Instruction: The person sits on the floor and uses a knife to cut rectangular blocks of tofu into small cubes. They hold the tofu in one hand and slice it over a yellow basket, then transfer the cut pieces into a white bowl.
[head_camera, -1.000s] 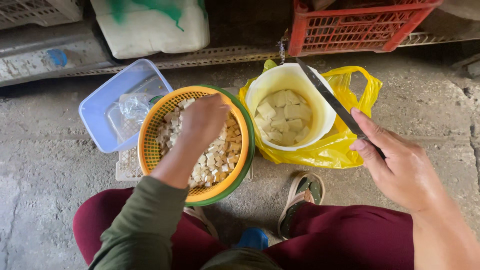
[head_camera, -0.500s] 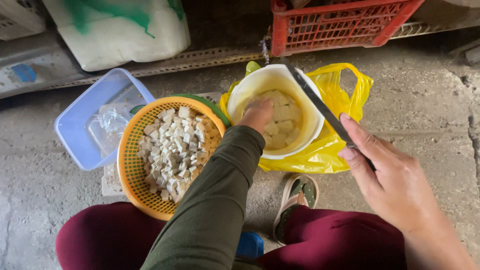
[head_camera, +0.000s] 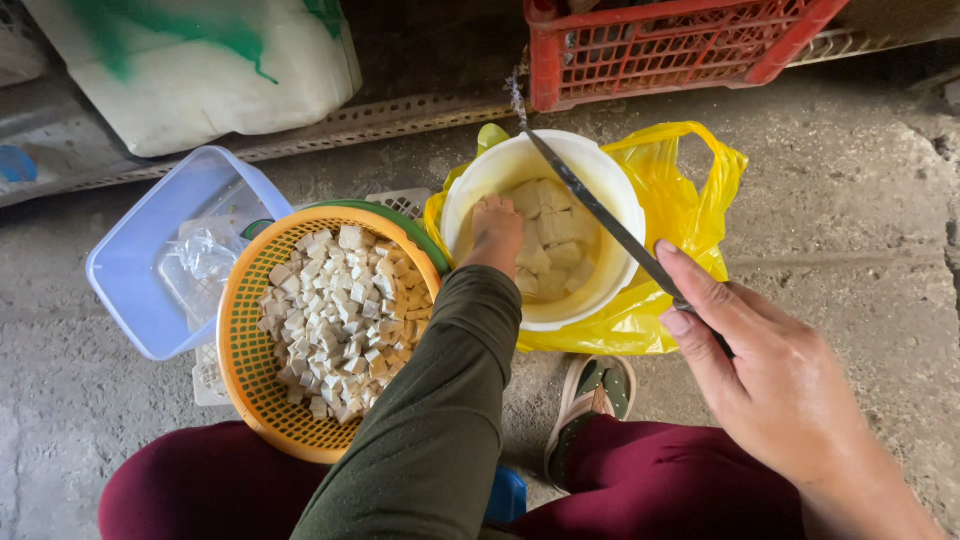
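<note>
Tofu blocks (head_camera: 548, 232) lying in a white bucket (head_camera: 610, 290) on a yellow bag (head_camera: 680, 200), left hand (head_camera: 497, 232) reaching in – fingers curled onto a block, right hand (head_camera: 775, 385) gripping a long knife (head_camera: 600, 215) over the bucket, orange basket (head_camera: 250, 390) of small cubes (head_camera: 340, 320) just left.

Crate (head_camera: 670, 45): red plastic, at the wall.
Tub (head_camera: 140, 270): clear blue, far left of the crate.
Sandal (head_camera: 590, 400): below the crate.

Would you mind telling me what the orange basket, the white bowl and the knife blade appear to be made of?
Orange basket: moulded plastic, matte, judging by its even perforated mesh. White bowl: probably plastic, smooth and slightly glossy, with a thin rim. Knife in the right hand: a thin blade, likely steel, dull grey with a faint sheen.
</note>
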